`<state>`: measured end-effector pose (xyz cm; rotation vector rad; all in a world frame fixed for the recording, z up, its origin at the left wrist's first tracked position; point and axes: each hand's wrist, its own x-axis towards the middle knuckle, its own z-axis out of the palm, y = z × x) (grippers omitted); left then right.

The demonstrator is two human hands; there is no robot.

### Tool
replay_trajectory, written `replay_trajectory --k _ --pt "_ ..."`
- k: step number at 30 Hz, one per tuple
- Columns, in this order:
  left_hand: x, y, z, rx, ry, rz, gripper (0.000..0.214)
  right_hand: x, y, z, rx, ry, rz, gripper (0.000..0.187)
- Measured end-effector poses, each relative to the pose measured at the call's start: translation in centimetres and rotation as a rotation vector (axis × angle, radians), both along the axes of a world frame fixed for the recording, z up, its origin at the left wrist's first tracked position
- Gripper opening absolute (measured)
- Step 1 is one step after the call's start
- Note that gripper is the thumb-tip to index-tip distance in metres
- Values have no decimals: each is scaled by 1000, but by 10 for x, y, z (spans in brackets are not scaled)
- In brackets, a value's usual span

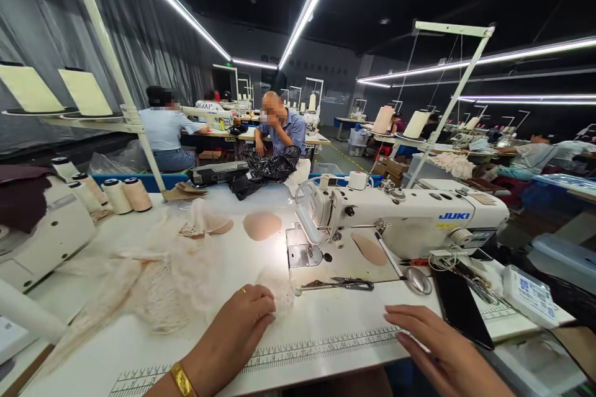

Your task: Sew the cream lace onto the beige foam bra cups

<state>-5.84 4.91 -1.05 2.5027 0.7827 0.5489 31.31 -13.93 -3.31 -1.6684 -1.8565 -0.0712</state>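
My left hand [239,322] rests on the white table [321,329] with its fingers curled over the edge of a pale lace fabric [177,273]. A gold ring and a gold bracelet show on it. My right hand [433,341] lies flat with fingers stretched out near the table's front edge, holding nothing, beside a black phone [459,307]. A white Juki sewing machine [405,217] stands just beyond both hands. Scissors [344,284] lie in front of its needle plate. Beige bra cups [262,225] sit on the table behind the lace.
Thread cones [125,193] stand at the back left beside another machine [41,229]. A black plastic bag [265,170] lies at the table's far edge. A printed ruler [321,345] runs along the front. Two seated people work at tables behind; another sits far right.
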Motion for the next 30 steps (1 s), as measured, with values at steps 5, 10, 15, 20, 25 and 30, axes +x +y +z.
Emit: replay_trajectory --k 5,10,15,20,25,30 --pt "-20 0 27 -315 -170 89 39 -39 89 -11 -57 -198 27 33" --pt "-21 2 42 -644 -211 126 47 -104 97 25 65 32 233 38" --pt "-5 -3 33 -960 -419 87 60 -175 113 51 -85 332 359 38" --pt "-5 -21 1 -969 -691 120 92 -179 133 54 -127 580 224 13" --pt "-2 -17 -14 -1018 -856 326 49 -181 132 43 -246 1066 243 30" --pt "-9 6 -8 -1101 -927 417 40 -177 130 29 -195 1267 235 46"
